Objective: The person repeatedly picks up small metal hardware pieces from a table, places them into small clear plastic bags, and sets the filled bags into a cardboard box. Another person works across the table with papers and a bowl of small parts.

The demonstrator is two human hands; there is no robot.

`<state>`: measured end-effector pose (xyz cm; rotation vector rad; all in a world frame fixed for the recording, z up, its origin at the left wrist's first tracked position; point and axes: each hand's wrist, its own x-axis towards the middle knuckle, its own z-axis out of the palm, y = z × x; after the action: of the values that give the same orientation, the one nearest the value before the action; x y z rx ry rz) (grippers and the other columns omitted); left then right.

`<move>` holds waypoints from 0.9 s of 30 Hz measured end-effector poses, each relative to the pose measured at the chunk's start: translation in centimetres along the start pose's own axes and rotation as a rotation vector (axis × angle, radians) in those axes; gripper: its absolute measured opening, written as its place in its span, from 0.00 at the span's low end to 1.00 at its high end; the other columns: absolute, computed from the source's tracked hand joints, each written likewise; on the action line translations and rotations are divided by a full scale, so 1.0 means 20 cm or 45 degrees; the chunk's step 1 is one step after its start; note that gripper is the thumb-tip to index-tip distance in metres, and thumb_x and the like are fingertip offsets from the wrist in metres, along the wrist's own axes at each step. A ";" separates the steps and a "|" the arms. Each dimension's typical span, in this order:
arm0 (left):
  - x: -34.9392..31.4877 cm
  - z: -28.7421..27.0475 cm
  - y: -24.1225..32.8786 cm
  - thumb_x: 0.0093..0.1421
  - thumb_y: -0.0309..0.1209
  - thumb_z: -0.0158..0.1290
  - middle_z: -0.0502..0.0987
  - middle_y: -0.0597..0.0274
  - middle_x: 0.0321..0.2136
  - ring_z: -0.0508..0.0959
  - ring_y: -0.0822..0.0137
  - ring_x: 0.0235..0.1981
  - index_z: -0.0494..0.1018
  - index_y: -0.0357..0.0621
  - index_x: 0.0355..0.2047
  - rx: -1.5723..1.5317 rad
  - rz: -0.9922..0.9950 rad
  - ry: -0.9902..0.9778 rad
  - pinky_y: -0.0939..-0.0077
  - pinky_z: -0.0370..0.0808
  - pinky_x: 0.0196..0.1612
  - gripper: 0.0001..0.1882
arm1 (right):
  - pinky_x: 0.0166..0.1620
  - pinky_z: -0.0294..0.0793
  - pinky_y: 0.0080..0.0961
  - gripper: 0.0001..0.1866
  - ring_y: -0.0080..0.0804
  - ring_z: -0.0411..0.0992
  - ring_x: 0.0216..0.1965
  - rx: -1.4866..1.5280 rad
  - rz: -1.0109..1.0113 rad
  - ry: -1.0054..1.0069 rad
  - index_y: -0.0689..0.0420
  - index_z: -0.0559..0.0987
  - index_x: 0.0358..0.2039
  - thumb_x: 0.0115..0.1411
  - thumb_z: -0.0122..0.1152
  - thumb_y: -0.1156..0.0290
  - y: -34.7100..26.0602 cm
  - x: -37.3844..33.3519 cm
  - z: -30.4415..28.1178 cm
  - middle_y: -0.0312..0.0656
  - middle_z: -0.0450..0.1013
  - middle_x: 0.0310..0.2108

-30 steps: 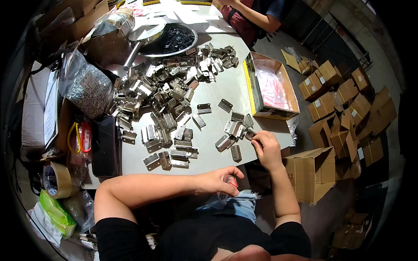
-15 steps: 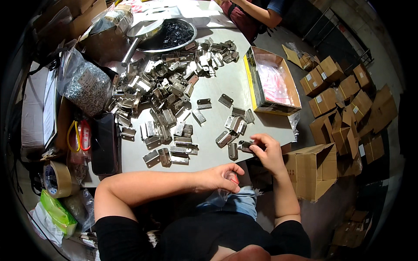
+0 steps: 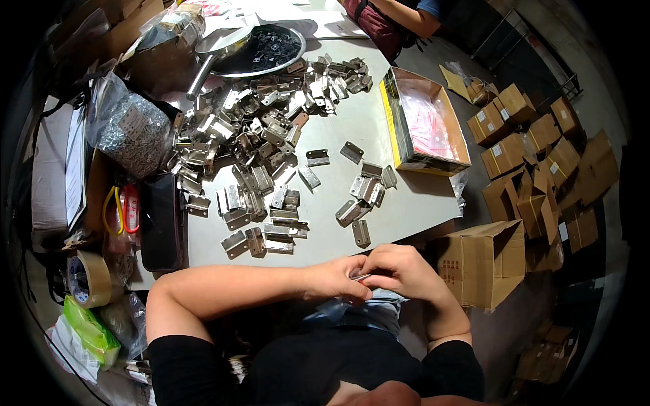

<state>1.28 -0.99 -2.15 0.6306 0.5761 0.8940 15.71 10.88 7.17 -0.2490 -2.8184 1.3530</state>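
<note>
At the table's front edge both hands meet over my lap. My left hand point(image 3: 336, 279) is closed on a small clear plastic bag point(image 3: 332, 311), which hangs partly below the fingers. Against its opening my right hand point(image 3: 406, 272) pinches a metal bracket point(image 3: 362, 277); only a thin shiny edge of it shows between the fingers. One bent bracket point(image 3: 361, 233) with holes lies just beyond the hands. Behind it sits a small cluster of similar brackets point(image 3: 369, 189), and to the left spreads a large heap of them point(image 3: 264, 128).
An open box point(image 3: 464, 157) with red-printed plastic bags stands at the right table edge. A steel pan point(image 3: 300, 54) of dark small parts is at the back. Left are a phone point(image 3: 161, 223), tape roll point(image 3: 101, 281) and screw bag point(image 3: 135, 128). Cartons point(image 3: 474, 264) cover the floor; another person's arm point(image 3: 409, 17) shows.
My right hand has picked a bracket off the table's front edge and brought it left and down to the bag in my left hand. The left hand has barely moved.
</note>
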 end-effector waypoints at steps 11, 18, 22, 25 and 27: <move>-0.03 0.02 0.02 0.56 0.29 0.60 0.70 0.73 0.31 0.70 0.81 0.28 0.62 0.47 0.51 0.165 -0.204 -0.085 0.87 0.64 0.26 0.24 | 0.44 0.73 0.28 0.23 0.38 0.72 0.40 -0.331 -0.030 0.148 0.52 0.79 0.44 0.45 0.71 0.75 0.17 0.09 0.01 0.43 0.68 0.41; -0.02 0.02 0.01 0.53 0.30 0.61 0.72 0.71 0.28 0.71 0.78 0.27 0.63 0.46 0.48 0.293 -0.206 -0.096 0.82 0.65 0.26 0.23 | 0.36 0.71 0.34 0.22 0.42 0.70 0.32 -0.368 0.064 0.613 0.61 0.74 0.38 0.44 0.73 0.68 0.12 0.26 0.07 0.46 0.69 0.34; -0.04 0.04 0.05 0.53 0.30 0.61 0.72 0.70 0.28 0.71 0.78 0.27 0.64 0.46 0.48 0.337 -0.230 -0.081 0.83 0.66 0.26 0.24 | 0.40 0.70 0.40 0.21 0.47 0.70 0.35 -0.613 0.057 0.664 0.60 0.74 0.36 0.44 0.73 0.66 0.14 0.35 0.15 0.46 0.70 0.32; -0.03 0.02 0.03 0.54 0.29 0.61 0.71 0.71 0.29 0.71 0.79 0.28 0.63 0.46 0.50 0.288 -0.230 -0.071 0.85 0.66 0.26 0.25 | 0.35 0.71 0.33 0.18 0.38 0.70 0.30 -0.611 0.033 0.678 0.60 0.73 0.34 0.46 0.71 0.68 0.16 0.35 0.15 0.40 0.70 0.29; -0.02 0.01 0.01 0.55 0.28 0.61 0.71 0.71 0.30 0.71 0.80 0.29 0.63 0.46 0.51 0.244 -0.185 -0.064 0.86 0.66 0.26 0.26 | 0.33 0.69 0.25 0.16 0.28 0.69 0.28 0.142 0.228 0.595 0.58 0.72 0.35 0.49 0.70 0.69 0.22 0.30 0.11 0.36 0.70 0.30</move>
<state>1.19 -1.27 -1.82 0.7720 0.6591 0.6893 10.33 12.71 2.09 -0.7243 -2.3725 1.2708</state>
